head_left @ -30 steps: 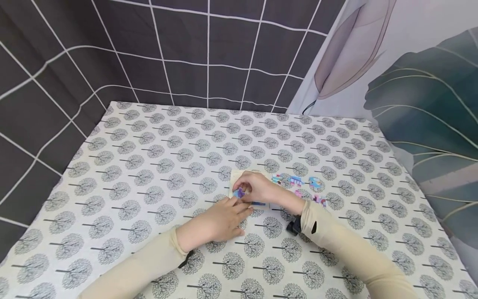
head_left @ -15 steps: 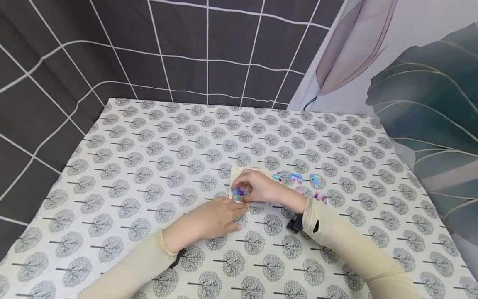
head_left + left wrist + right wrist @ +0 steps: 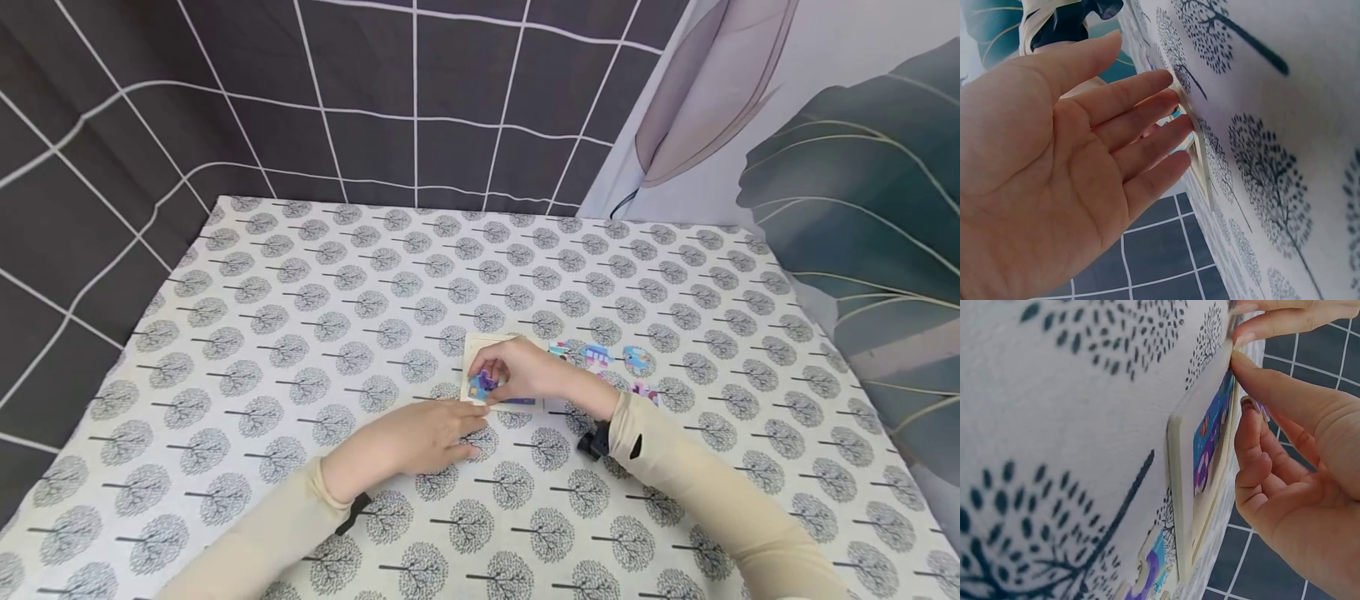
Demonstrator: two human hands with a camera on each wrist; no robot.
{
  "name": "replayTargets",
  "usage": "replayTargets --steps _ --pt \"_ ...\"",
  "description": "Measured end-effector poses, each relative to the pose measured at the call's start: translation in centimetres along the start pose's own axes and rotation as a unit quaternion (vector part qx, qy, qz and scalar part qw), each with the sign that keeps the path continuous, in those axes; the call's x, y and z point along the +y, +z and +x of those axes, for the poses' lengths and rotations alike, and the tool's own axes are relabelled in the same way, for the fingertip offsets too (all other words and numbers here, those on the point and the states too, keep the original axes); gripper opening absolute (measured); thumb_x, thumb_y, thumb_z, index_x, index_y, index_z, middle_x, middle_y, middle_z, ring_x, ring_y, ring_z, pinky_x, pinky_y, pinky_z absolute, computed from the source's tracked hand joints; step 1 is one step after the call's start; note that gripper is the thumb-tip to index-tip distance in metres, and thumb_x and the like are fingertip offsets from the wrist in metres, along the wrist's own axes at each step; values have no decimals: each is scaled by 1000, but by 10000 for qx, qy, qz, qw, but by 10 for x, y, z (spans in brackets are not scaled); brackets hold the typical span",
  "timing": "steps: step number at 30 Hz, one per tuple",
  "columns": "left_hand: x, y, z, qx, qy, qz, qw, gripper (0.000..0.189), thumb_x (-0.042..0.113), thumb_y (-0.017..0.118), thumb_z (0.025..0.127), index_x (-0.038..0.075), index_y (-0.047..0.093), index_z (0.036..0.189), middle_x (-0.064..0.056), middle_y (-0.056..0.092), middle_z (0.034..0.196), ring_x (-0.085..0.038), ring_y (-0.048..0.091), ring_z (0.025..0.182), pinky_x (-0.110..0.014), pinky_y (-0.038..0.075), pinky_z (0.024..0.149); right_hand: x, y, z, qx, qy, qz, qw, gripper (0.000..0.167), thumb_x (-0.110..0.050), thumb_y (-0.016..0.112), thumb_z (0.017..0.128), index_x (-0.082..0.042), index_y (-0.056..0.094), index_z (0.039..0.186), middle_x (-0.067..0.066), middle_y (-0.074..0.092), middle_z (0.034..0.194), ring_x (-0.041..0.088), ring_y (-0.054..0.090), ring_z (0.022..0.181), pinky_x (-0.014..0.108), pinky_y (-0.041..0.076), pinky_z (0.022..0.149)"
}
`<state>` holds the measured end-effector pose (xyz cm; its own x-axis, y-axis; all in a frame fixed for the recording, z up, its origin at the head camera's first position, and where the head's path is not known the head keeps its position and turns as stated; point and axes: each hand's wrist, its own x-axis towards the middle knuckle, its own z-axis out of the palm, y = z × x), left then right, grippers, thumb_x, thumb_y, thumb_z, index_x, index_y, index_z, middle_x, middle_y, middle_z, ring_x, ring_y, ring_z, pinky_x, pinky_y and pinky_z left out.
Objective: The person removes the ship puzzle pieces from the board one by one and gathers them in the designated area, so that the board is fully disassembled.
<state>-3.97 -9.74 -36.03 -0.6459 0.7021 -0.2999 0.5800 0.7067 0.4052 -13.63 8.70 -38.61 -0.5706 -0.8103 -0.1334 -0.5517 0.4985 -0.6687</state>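
A shallow pale puzzle tray (image 3: pixel 468 354) lies on the cloth, with blue and purple jigsaw pieces (image 3: pixel 1205 437) along its near side. My right hand (image 3: pixel 528 368) reaches over it and pinches a purple jigsaw piece (image 3: pixel 484 380) with curled fingers, low at the near left corner. In the right wrist view only the piece's edge (image 3: pixel 1262 410) shows by the fingertips, and the thumb touches the tray's rim. My left hand (image 3: pixel 420 435) has its fingers extended, fingertips right at the tray's near left edge; its palm (image 3: pixel 1066 150) holds nothing.
Several loose jigsaw pieces (image 3: pixel 597 356) lie to the right of the tray, partly behind the right wrist. A tree-print cloth (image 3: pixel 360 333) covers the table. Behind it hangs a dark checked curtain (image 3: pixel 367 150), with a leaf-patterned one (image 3: pixel 847 200) at the right.
My left hand has drawn back slightly to the left, off the tray's near side. My right hand stays over the same corner, the piece now lower and turned a little.
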Motion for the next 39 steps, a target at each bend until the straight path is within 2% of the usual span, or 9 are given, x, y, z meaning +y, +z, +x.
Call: replayTargets --steps 9,15,18,24,28,30,34,35,39 --pt "3 -6 1 -194 -4 -9 9998 48 32 50 95 6 48 136 -6 39 146 -24 36 134 -40 28 113 4 3 -7 93 57 641 9979 37 0 77 70 -5 66 105 3 67 87 6 63 74 17 55 68" --pt "2 -5 2 -219 -60 -94 9997 47 33 50 95 8 49 135 -3 38 147 -24 35 135 -41 27 114 9 5 -14 336 -115 505 9981 32 -5 74 76 -6 66 107 2 67 88 7 62 75 16 54 69" --pt "1 -4 2 -219 -55 -172 9996 47 33 51 95 8 49 135 -3 38 147 -24 35 135 -41 26 114 11 5 -18 377 -209 552 9975 28 -3 70 79 -3 65 107 6 68 92 10 64 78 17 55 71" --pt "-1 -3 4 -267 -55 -285 9992 47 33 49 96 9 48 136 -3 37 148 -24 34 135 -41 25 114 11 1 -30 358 -29 722 9967 28 -1 66 82 -4 64 110 10 67 103 13 65 83 18 54 71" --pt "-2 -3 3 -296 -108 -351 9989 47 34 48 96 10 48 136 -2 36 148 -24 34 136 -41 24 115 12 -2 -40 247 54 835 9962 29 1 63 85 -6 63 113 10 66 109 14 64 81 19 53 65" --pt "-3 -4 3 -278 -87 -355 9989 46 33 48 96 10 48 136 -2 36 148 -24 34 136 -41 25 114 13 -3 -45 179 83 877 9959 30 1 61 85 -6 62 114 9 66 107 12 62 72 20 51 58" --pt "-3 -5 2 -260 -25 -376 9990 46 32 49 96 9 48 136 -2 37 148 -25 35 135 -41 26 114 16 -3 -55 155 90 954 9953 31 2 59 86 -6 61 117 9 65 106 10 58 68 20 52 59" --pt "-3 -5 2 -264 -26 -403 9988 47 32 49 96 9 47 137 -2 37 147 -25 35 135 -41 26 114 17 -3 -58 161 96 991 9949 31 2 59 86 -6 61 117 8 66 103 9 55 62 20 51 56" --pt "-3 -6 2 -190 14 -513 9985 50 32 50 95 9 44 139 -5 40 146 -25 37 134 -41 26 114 18 -2 -69 252 209 1111 9933 33 3 59 86 -6 60 118 5 64 98 7 51 62 20 51 58"
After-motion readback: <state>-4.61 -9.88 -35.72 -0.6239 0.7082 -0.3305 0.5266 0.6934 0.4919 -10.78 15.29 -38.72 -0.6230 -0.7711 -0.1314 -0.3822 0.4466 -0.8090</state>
